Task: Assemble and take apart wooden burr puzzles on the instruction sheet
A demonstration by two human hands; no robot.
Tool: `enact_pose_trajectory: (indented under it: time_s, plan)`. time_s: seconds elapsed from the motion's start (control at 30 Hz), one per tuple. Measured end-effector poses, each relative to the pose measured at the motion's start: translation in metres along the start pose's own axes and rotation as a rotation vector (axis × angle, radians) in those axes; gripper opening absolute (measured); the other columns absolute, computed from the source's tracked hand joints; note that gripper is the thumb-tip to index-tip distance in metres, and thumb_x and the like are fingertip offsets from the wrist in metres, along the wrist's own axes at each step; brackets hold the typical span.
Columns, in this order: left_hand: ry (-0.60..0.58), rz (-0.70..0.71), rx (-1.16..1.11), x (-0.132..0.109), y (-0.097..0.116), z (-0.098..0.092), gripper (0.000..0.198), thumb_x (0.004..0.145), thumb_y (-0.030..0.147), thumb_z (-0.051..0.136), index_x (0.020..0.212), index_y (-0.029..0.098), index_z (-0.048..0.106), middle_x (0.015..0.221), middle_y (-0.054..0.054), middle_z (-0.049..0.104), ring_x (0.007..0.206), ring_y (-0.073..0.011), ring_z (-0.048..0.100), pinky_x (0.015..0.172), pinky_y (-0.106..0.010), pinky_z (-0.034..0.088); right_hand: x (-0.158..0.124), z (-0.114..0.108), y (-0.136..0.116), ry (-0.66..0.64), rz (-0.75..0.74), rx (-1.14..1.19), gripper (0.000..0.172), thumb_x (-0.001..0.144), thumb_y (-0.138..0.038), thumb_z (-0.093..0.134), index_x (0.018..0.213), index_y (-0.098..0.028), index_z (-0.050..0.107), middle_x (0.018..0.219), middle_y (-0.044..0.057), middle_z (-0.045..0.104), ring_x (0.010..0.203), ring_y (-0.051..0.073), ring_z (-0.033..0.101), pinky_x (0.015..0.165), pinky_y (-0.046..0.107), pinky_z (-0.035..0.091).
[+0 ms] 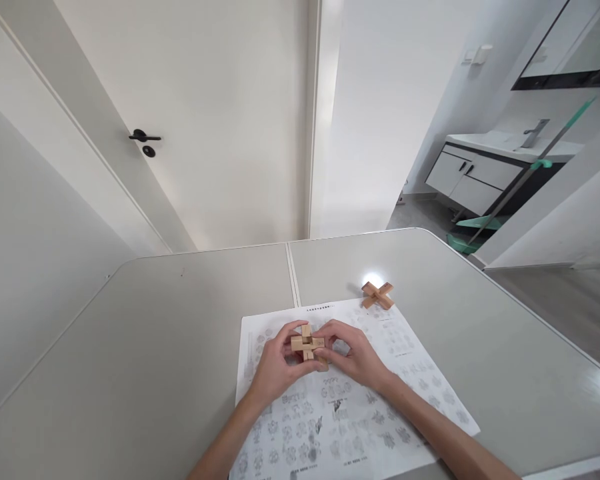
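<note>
Between my two hands is a wooden burr puzzle (307,344), made of several interlocking light-brown blocks. My left hand (279,360) grips it from the left, with the thumb low and the fingers at the top. From the right, my right hand (349,350) pinches it between thumb and fingers. Part of the puzzle is covered by the fingertips. Below it lies a white printed sheet (350,427) with rows of small puzzle drawings. A second wooden piece, an X-shaped group of crossed blocks (377,295), rests at the sheet's far right corner.
The grey table (155,373) has a pale seam (293,273) and a white rim. Behind it stands a closed white door (230,120) with a black handle (145,137). At the right are a sink cabinet (473,175), a green-handled broom (540,163) and a green dustpan (461,244).
</note>
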State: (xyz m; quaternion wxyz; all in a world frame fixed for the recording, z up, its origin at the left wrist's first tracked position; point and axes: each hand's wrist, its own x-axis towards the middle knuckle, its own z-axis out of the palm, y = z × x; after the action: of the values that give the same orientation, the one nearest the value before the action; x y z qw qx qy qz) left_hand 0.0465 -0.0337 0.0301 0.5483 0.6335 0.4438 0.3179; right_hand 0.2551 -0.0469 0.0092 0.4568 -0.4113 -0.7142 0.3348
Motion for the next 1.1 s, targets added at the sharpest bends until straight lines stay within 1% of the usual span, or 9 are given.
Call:
enact_pose_trajectory:
  time_s: [0.13,0.27,0.33,0.4,0.47,0.53,0.73,0.97,1.1]
  plan:
    - [-0.028,0.029,0.017,-0.0022,0.0028,0.0006,0.064,0.074,0.037,0.087,0.130,0.028,0.057,0.102,-0.002,0.074,0.086,-0.0211,0.073,0.081,-0.036,0.061,0.0005,-0.0009,-0.0019,0.018,0.082,0.034,0.019,0.096,-0.041,0.068,0.104,-0.024,0.069,0.083,0.002,0.065,0.073,0.019,0.061,0.068,0.032,0.051]
    - [-0.058,0.050,0.016,-0.0035,0.0027,0.0004,0.062,0.076,0.040,0.085,0.130,0.028,0.058,0.107,-0.003,0.073,0.087,-0.0209,0.071,0.082,-0.035,0.060,0.0014,-0.0012,-0.0015,0.020,0.143,0.096,0.023,0.096,-0.044,0.068,0.105,-0.024,0.069,0.083,0.003,0.067,0.075,0.020,0.062,0.070,0.033,0.053]
    - [-0.061,0.061,-0.022,-0.0032,0.0010,-0.0003,0.054,0.085,0.044,0.077,0.132,0.026,0.057,0.103,-0.004,0.072,0.086,-0.0202,0.070,0.080,-0.034,0.060,0.0016,-0.0011,-0.0014,0.018,0.155,0.118,0.024,0.095,-0.046,0.067,0.104,-0.024,0.069,0.083,0.003,0.067,0.075,0.020,0.062,0.071,0.033,0.054]
    - [-0.049,0.075,-0.065,-0.0026,-0.0006,-0.0011,0.044,0.096,0.050,0.062,0.130,0.023,0.059,0.093,-0.004,0.070,0.081,-0.0181,0.067,0.075,-0.032,0.060,0.0013,-0.0009,-0.0014,0.011,0.156,0.134,0.025,0.095,-0.048,0.067,0.103,-0.024,0.069,0.083,0.004,0.067,0.075,0.020,0.062,0.071,0.034,0.054]
    - [-0.031,0.080,-0.089,-0.0021,-0.0009,-0.0017,0.040,0.101,0.052,0.051,0.125,0.022,0.061,0.085,-0.002,0.065,0.075,-0.0162,0.064,0.070,-0.030,0.058,0.0008,-0.0005,-0.0013,-0.002,0.152,0.144,0.025,0.095,-0.047,0.067,0.103,-0.024,0.069,0.083,0.004,0.067,0.074,0.020,0.061,0.071,0.034,0.053]
    - [-0.018,0.074,-0.097,-0.0019,0.0000,-0.0018,0.037,0.101,0.052,0.052,0.120,0.022,0.063,0.082,-0.001,0.062,0.074,-0.0155,0.062,0.069,-0.028,0.058,0.0000,-0.0001,-0.0007,-0.016,0.144,0.155,0.024,0.096,-0.046,0.067,0.104,-0.024,0.069,0.084,0.003,0.067,0.075,0.020,0.061,0.072,0.034,0.053]
    - [-0.025,0.070,-0.159,-0.0008,0.0033,-0.0021,0.033,0.099,0.051,0.057,0.109,0.021,0.063,0.085,0.000,0.063,0.074,-0.0147,0.061,0.067,-0.027,0.056,-0.0012,0.0016,0.0019,-0.034,0.123,0.130,0.024,0.097,-0.046,0.066,0.104,-0.023,0.068,0.090,0.005,0.069,0.078,0.020,0.062,0.074,0.034,0.053]
    - [-0.056,0.046,-0.206,0.0008,0.0040,-0.0050,0.031,0.097,0.051,0.059,0.101,0.020,0.060,0.084,0.000,0.062,0.074,-0.0140,0.058,0.068,-0.027,0.053,-0.0006,0.0020,0.0015,-0.046,0.067,0.120,0.019,0.100,-0.042,0.063,0.105,-0.024,0.068,0.093,0.005,0.069,0.081,0.020,0.063,0.076,0.034,0.052]
    - [-0.062,0.050,-0.200,0.0008,0.0031,-0.0046,0.031,0.098,0.052,0.058,0.102,0.022,0.058,0.086,0.000,0.064,0.077,-0.0152,0.061,0.069,-0.028,0.054,0.0000,0.0023,0.0014,-0.035,0.084,0.128,0.020,0.099,-0.043,0.064,0.105,-0.024,0.068,0.092,0.005,0.069,0.080,0.020,0.063,0.075,0.034,0.052]
